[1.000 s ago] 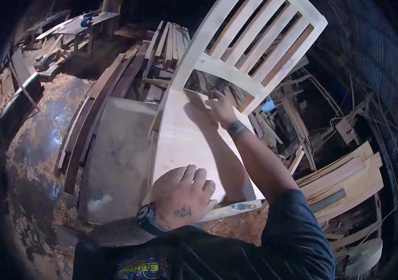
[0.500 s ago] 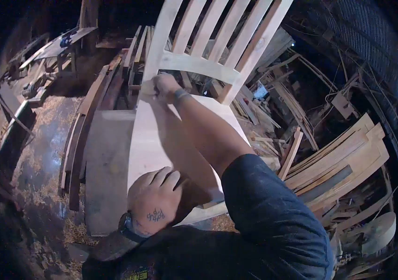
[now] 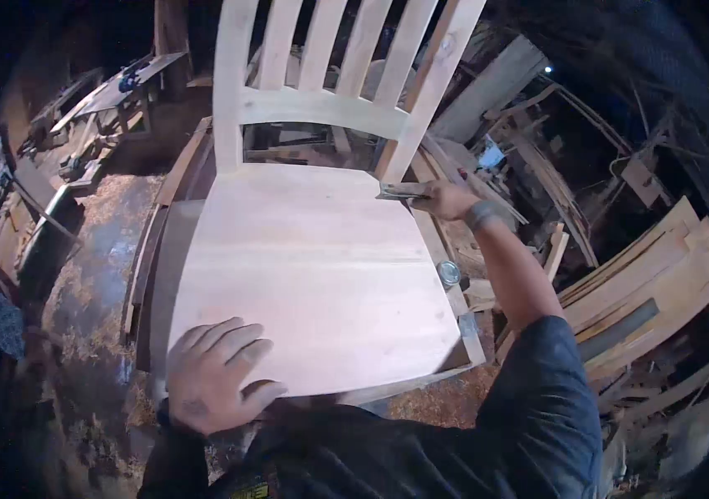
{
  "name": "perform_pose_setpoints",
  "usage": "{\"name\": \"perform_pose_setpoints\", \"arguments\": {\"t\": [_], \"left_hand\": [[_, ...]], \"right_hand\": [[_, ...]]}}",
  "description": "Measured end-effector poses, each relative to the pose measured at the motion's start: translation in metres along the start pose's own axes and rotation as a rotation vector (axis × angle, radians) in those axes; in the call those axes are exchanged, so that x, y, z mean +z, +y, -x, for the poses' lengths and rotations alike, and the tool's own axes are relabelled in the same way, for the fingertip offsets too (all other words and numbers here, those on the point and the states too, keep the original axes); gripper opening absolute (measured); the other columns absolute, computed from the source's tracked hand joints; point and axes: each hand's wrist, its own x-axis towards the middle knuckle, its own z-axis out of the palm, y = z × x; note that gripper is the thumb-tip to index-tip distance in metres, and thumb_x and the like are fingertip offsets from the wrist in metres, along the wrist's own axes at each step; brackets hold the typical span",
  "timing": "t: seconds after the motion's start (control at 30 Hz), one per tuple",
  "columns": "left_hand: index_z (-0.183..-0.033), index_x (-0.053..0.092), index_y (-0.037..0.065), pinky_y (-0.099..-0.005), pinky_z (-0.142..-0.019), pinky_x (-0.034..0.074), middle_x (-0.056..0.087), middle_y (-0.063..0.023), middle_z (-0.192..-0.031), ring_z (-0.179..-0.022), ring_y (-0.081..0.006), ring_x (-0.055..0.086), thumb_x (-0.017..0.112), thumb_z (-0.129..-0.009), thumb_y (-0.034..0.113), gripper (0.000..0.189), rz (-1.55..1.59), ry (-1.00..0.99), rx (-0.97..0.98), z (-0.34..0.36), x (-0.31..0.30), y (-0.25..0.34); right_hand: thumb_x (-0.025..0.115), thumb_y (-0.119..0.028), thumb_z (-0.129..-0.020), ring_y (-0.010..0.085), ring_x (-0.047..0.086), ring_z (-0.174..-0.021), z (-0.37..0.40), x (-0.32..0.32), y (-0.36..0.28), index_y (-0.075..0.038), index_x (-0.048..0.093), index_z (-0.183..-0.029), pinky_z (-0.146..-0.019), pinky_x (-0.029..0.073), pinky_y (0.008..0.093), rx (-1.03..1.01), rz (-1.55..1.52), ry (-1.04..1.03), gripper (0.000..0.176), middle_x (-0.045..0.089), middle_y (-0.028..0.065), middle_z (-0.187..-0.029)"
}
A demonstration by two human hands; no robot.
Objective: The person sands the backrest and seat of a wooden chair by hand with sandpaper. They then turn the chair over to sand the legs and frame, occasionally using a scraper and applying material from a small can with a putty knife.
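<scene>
While pinching flat tool [image 3: 393, 191] in right hand [image 3: 452, 202] at far-right corner of wooden seat [image 3: 313, 258], beside chair back [image 3: 321, 108], best to press lightly and evenly (to spare the surface), bracing near-left edge with left hand [image 3: 217, 378] loosely spread

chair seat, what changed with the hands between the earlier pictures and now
The right hand has moved from the base of the left back post across to the rear right corner of the seat, holding a flat piece there. The left hand stays at the front left.
</scene>
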Motion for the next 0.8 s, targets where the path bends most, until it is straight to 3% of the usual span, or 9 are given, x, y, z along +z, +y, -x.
{"name": "perform_pose_setpoints", "arguments": {"t": [0.07, 0.17, 0.23, 0.3, 0.33, 0.4, 0.57, 0.6, 0.8], "left_hand": [[-0.108, 0.073, 0.009, -0.0504, -0.093, 0.053, 0.071, -0.0141, -0.119, -0.11, -0.0357, 0.069, 0.08, -0.08, 0.046, 0.047, 0.001, -0.036, -0.012, 0.002, 0.006, -0.006], [-0.107, 0.073, 0.006, -0.05, -0.092, 0.054, 0.071, -0.0161, -0.116, -0.109, -0.0364, 0.069, 0.075, -0.088, 0.041, 0.04, 0.238, 0.046, -0.322, 0.004, 0.013, 0.006], [-0.106, 0.072, 0.004, -0.0488, -0.091, 0.055, 0.071, -0.0178, -0.114, -0.107, -0.0362, 0.069, 0.072, -0.093, 0.037, 0.035, 0.523, 0.196, -0.566, 0.005, 0.022, 0.023], [-0.107, 0.071, 0.002, -0.0458, -0.091, 0.055, 0.071, -0.0201, -0.113, -0.108, -0.0363, 0.069, 0.073, -0.094, 0.031, 0.032, 0.515, 0.189, -0.575, 0.003, 0.021, 0.024], [-0.109, 0.07, 0.001, -0.0436, -0.092, 0.056, 0.071, -0.0215, -0.114, -0.11, -0.0366, 0.069, 0.076, -0.092, 0.028, 0.032, 0.344, 0.081, -0.46, 0.0, 0.012, 0.011], [-0.111, 0.07, -0.001, -0.0411, -0.094, 0.055, 0.071, -0.0229, -0.115, -0.112, -0.0363, 0.069, 0.076, -0.093, 0.025, 0.032, 0.06, 0.008, -0.377, 0.0, 0.007, 0.001], [-0.113, 0.07, 0.0, -0.0434, -0.1, 0.051, 0.071, -0.0185, -0.118, -0.113, -0.0361, 0.067, 0.069, -0.098, 0.027, 0.031, -0.352, 0.04, -0.531, -0.011, 0.017, 0.015], [-0.126, 0.067, 0.002, -0.0443, -0.113, 0.042, 0.066, -0.0208, -0.134, -0.131, -0.0374, 0.059, 0.061, -0.1, 0.025, 0.035, -0.157, 0.089, -0.886, -0.017, 0.018, 0.023], [-0.149, 0.054, 0.01, -0.0437, -0.119, 0.036, 0.047, -0.0191, -0.158, -0.146, -0.036, 0.044, 0.067, -0.098, 0.025, 0.055, -0.275, -0.035, -0.811, -0.031, 0.024, 0.018]], "right_hand": [[0.058, -0.032, -0.105, 0.0378, 0.063, -0.119, -0.023, 0.023, 0.038, -0.015, 0.063, -0.141, -0.105, 0.048, 0.041, -0.236, -0.166, 0.016, 0.04, 0.067, 0.0187, -0.133], [0.057, -0.036, -0.106, 0.0355, 0.06, -0.127, -0.043, 0.03, 0.054, -0.014, 0.06, -0.144, -0.111, 0.045, 0.0396, -0.556, -0.224, 0.112, 0.044, 0.062, 0.017, -0.143], [0.057, -0.04, -0.106, 0.0345, 0.056, -0.135, -0.04, 0.027, 0.052, -0.014, 0.055, -0.149, -0.116, 0.042, 0.0395, -0.553, -0.253, 0.061, 0.051, 0.056, 0.0155, -0.151], [0.059, -0.043, -0.104, 0.0345, 0.054, -0.137, -0.041, 0.035, 0.057, -0.014, 0.052, -0.152, -0.118, 0.04, 0.0394, -0.574, -0.26, 0.083, 0.056, 0.054, 0.0154, -0.153], [0.062, -0.031, -0.104, 0.0337, 0.051, -0.141, -0.036, 0.034, 0.064, -0.01, 0.051, -0.152, -0.119, 0.038, 0.0387, -0.597, -0.263, 0.056, 0.054, 0.052, 0.0177, -0.155], [0.065, -0.042, -0.1, 0.0339, 0.051, -0.142, -0.036, 0.043, 0.077, -0.014, 0.05, -0.153, -0.119, 0.037, 0.0389, -0.691, -0.32, 0.108, 0.062, 0.051, 0.0165, -0.156], [0.058, -0.039, -0.105, 0.0344, 0.052, -0.141, -0.053, 0.037, 0.089, -0.013, 0.046, -0.155, -0.118, 0.04, 0.0401, -0.777, -0.301, 0.061, 0.058, 0.049, 0.0136, -0.157], [0.056, -0.038, -0.106, 0.035, 0.052, -0.139, -0.052, 0.034, 0.092, -0.012, 0.047, -0.154, -0.118, 0.04, 0.0405, -0.796, -0.288, 0.07, 0.056, 0.05, 0.0135, -0.157], [0.048, -0.037, -0.109, 0.0376, 0.055, -0.135, -0.056, 0.043, 0.081, -0.012, 0.051, -0.151, -0.116, 0.042, 0.0426, -0.798, -0.305, 0.099, 0.049, 0.052, 0.0139, -0.154]]}}
